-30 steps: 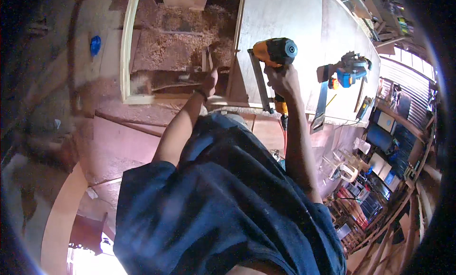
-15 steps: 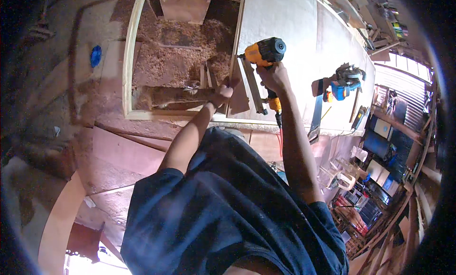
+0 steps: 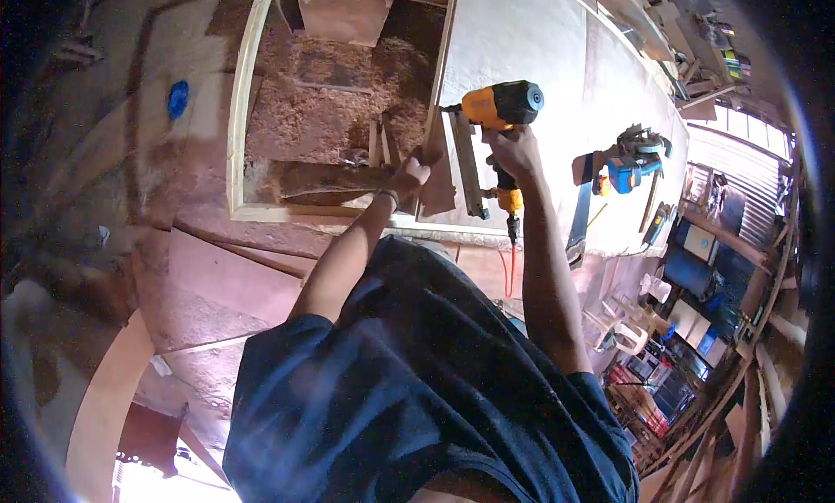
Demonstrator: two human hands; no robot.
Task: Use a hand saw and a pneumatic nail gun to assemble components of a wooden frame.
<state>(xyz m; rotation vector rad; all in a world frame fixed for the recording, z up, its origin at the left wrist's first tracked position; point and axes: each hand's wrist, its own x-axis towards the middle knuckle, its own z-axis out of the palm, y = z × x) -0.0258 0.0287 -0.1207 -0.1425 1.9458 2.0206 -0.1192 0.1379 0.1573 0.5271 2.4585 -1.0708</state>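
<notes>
My right hand (image 3: pixel 518 155) grips a yellow-and-black nail gun (image 3: pixel 503 103) with a red air hose; its nose rests at the edge of a pale plywood panel (image 3: pixel 535 42). My left hand (image 3: pixel 410 174) has its fingers curled around the wooden strip (image 3: pixel 437 94) along that panel's left edge, below and left of the nose. Beside it lies a light wooden frame (image 3: pixel 239 138) around an opening over sawdust and offcuts (image 3: pixel 304 112).
On the panel's right side lie a blue cordless saw (image 3: pixel 628 168), a handsaw (image 3: pixel 577 225) and a smaller tool (image 3: pixel 658 220). A blue bag or object (image 3: pixel 178 99) is at left. White plastic chairs (image 3: pixel 622 333), a blue barrel (image 3: pixel 687 268), corrugated sheets and stacked lumber are at right.
My left hand has moved up and right to the strip at the panel's edge. The nail gun has shifted slightly, its nose now at that edge.
</notes>
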